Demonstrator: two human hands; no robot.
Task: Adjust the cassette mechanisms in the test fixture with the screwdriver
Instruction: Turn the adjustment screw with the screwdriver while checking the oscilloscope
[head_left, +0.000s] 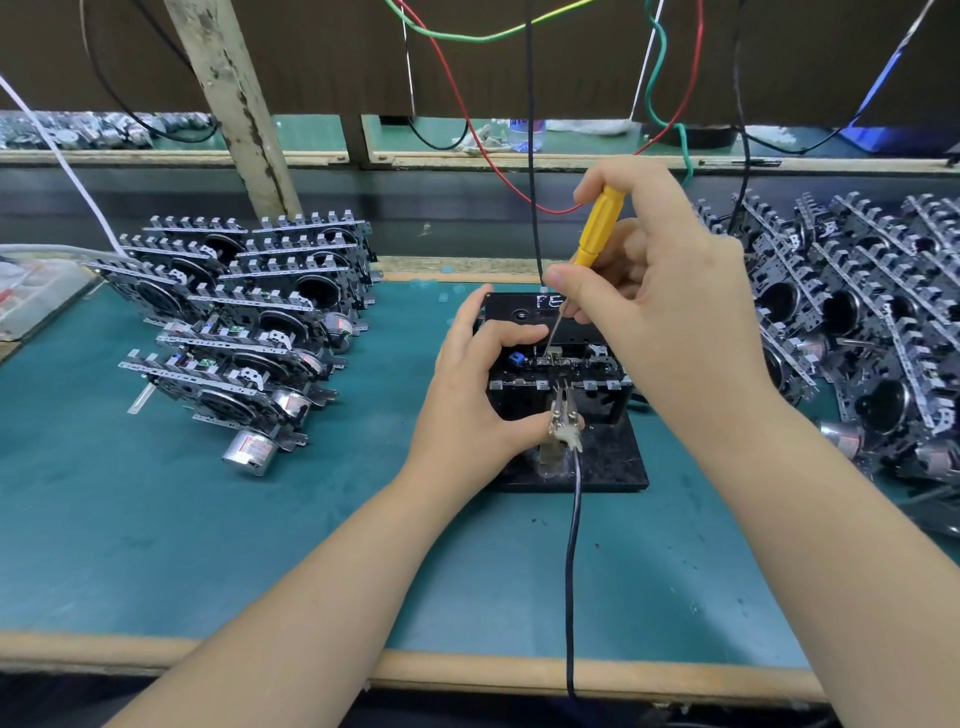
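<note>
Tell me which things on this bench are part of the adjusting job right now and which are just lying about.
In use:
- yellow-handled screwdriver, gripped by right hand
- black cassette mechanism in the test fixture, steadied by left hand
- metal crocodile clip

Lying about:
- stacked grey metal mechanisms on the left
- heaped mechanisms on the right
- clear plastic box

Two hands were in view, the left hand (470, 395) and the right hand (670, 312). There was one yellow screwdriver (597, 228), one black fixture (558, 374) and one metal clip (563, 415). Two piles of mechanisms lay there, the left pile (244, 312) and the right pile (872, 312); the pieces overlapped too much to count.
</note>
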